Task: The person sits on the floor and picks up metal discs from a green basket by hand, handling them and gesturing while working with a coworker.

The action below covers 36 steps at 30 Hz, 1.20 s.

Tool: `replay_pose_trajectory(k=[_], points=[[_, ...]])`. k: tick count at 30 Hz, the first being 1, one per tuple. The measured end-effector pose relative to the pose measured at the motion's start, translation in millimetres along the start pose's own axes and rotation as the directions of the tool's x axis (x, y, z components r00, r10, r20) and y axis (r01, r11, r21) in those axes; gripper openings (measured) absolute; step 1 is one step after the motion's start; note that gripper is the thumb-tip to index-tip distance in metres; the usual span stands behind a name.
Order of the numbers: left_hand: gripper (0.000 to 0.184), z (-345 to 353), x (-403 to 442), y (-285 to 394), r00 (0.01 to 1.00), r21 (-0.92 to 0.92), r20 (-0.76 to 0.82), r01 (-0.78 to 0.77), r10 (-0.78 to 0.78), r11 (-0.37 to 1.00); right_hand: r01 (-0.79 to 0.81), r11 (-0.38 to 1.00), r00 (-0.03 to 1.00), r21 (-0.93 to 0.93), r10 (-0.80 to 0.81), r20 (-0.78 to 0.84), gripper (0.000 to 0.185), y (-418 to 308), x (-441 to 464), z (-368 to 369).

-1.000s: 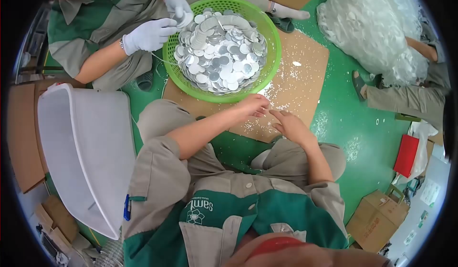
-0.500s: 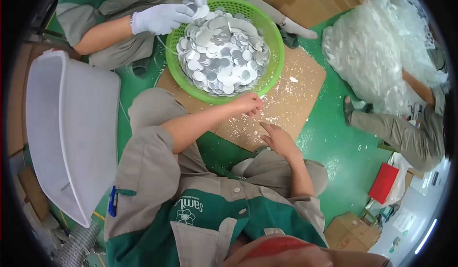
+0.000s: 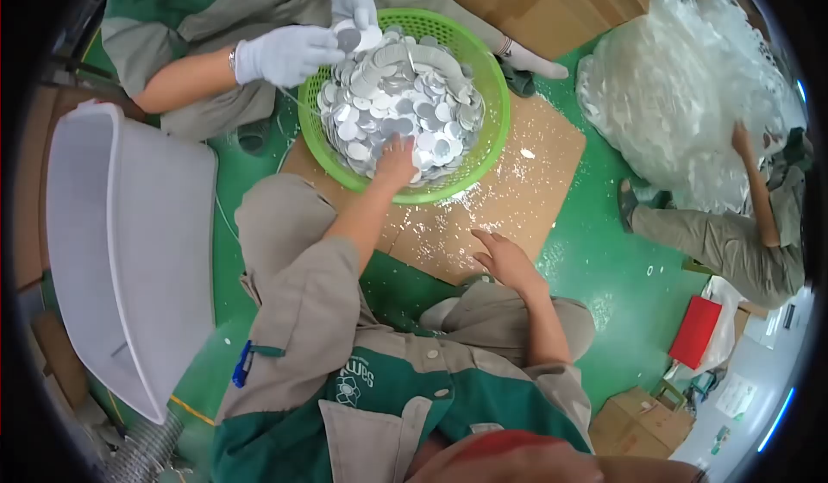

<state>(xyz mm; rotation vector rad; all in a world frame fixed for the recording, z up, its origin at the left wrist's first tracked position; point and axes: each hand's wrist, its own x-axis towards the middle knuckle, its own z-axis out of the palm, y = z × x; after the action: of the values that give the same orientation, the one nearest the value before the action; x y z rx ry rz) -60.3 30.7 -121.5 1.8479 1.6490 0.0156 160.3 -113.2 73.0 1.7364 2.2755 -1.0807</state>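
A green plastic basket (image 3: 498,151) is heaped with thin round silvery discs (image 3: 435,121). My left hand (image 3: 397,164) reaches over its near rim, fingers stretched out on the discs; whether any disc is gripped does not show. To the right, my right hand (image 3: 507,260) hovers by my knee, near the cardboard sheet's front edge, with its fingers apart and nothing in it. Under the basket lies the cardboard sheet (image 3: 552,151), sprinkled with small white bits. Across the basket, a co-worker's white-gloved hands (image 3: 289,54) hold a few discs above the far left rim.
On the left stands a large white plastic tub (image 3: 164,224). A big clear plastic bag (image 3: 673,95) sits at the right, with another person's hand against it. Cardboard boxes (image 3: 535,9) stand at the back, and a red box (image 3: 695,332) lies at lower right.
My left hand has moved from in front of the basket, up and left onto the discs. My right hand has barely moved. The person at right now reaches up to the plastic bag.
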Motion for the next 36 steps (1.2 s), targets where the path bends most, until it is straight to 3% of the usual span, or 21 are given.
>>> replay_pose_trajectory(k=[3,4,7,10,12,15,18,21,23,26,29,31,35,36], points=[[0.067,-1.8,-8.7,11.7,0.997,0.038,0.072,-0.012,0.009,0.999,-0.019,1.0,1.0,-0.013,0.019,-0.022,0.041,6.2,-10.0,0.6],[0.058,4.2,-9.0,7.2,0.998,-0.071,0.039,-0.046,0.049,0.996,-0.002,1.0,1.0,-0.024,0.002,-0.028,0.041,5.6,-6.5,0.3],[0.063,8.9,-10.2,6.3,0.992,0.144,0.116,-0.069,0.052,0.987,0.01,1.0,1.0,0.016,-0.01,-0.008,0.042,-2.5,1.8,2.4],[0.047,14.0,-9.6,5.7,0.974,0.089,0.117,-0.206,0.195,0.975,0.003,1.0,1.0,-0.005,-0.003,-0.02,0.043,6.5,-4.4,2.9],[0.037,13.7,-10.9,1.9,0.98,0.195,0.045,-0.199,0.194,0.96,-0.035,0.999,0.999,0.009,0.035,0.007,0.043,6.2,-11.8,0.2],[0.027,30.9,-5.3,-3.1,0.984,0.102,-0.085,-0.151,0.16,0.983,0.013,0.999,1.0,0.036,-0.013,-0.003,0.044,5.0,-4.6,3.8],[0.022,21.6,-5.8,5.2,0.99,0.171,0.012,-0.14,0.14,0.975,0.028,0.999,1.0,-0.031,-0.028,-0.007,0.044,9.1,-3.6,5.4],[0.021,-10.9,-31.3,29.3,0.904,0.276,0.006,-0.412,0.427,0.868,0.016,1.0,1.0,-0.005,-0.016,0.017,0.045,0.4,-2.4,-1.3],[0.019,-33.8,-43.8,67.1,0.884,0.142,0.101,-0.467,0.457,0.873,0.016,1.0,1.0,0.002,-0.016,0.005,0.044,1.1,-1.4,1.4],[0.019,-71.8,-71.7,111.6,0.717,0.089,0.132,-0.696,0.684,0.713,0.028,0.999,1.0,-0.023,-0.028,-0.004,0.043,-5.3,-2.2,0.8],[0.017,-110.9,-117.4,134.3,0.634,0.01,0.148,-0.769,0.759,0.64,0.021,0.999,1.0,-0.043,-0.02,0.02,0.041,-7.1,-1.8,1.8],[0.018,-122.1,-142.2,136.2,0.641,-0.136,0.148,-0.742,0.754,0.657,0.002,1.0,1.0,0.016,-0.002,0.018,0.041,-5.6,0.5,2.0],[0.02,-67.7,-139.9,111.3,0.647,-0.276,0.125,-0.705,0.752,0.653,0.011,1.0,0.999,-0.014,-0.011,0.036,0.04,2.8,-1.3,8.5],[0.02,-49.8,-139.9,106.9,0.607,-0.154,0.22,-0.752,0.764,0.641,0.004,1.0,1.0,-0.011,-0.004,0.007,0.041,-7.1,-5.7,0.5]])
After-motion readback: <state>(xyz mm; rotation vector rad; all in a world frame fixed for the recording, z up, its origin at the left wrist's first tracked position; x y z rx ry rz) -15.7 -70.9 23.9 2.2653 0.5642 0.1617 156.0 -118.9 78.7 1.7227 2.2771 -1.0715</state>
